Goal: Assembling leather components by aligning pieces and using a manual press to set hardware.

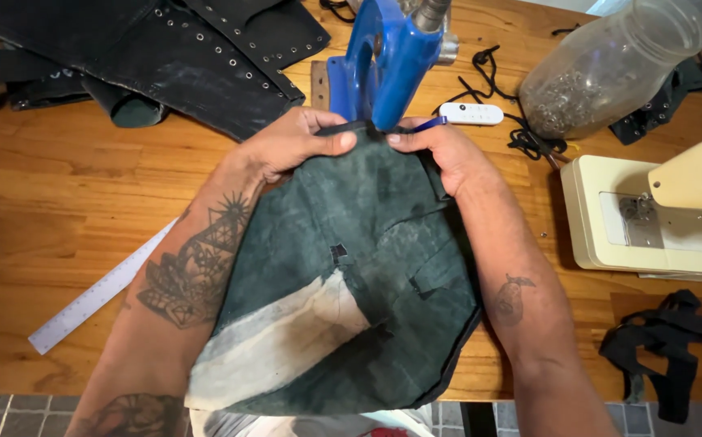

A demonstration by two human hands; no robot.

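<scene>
Fingers point(349, 139) of left hand point(290, 146) pinch fabric's point(351, 275) top edge; right hand point(440, 150) pinches same edge, both closed, right at press point(383, 57). Press stands just beyond, blocking forward way. Jar point(610, 65) and remote point(471, 113) right of press, black pieces point(165, 48) left, sewing machine point(650, 218) farther right. Fabric dark green, mottled, pale patch low. Ruler point(100, 291) left; bare table point(59, 186) there.
</scene>
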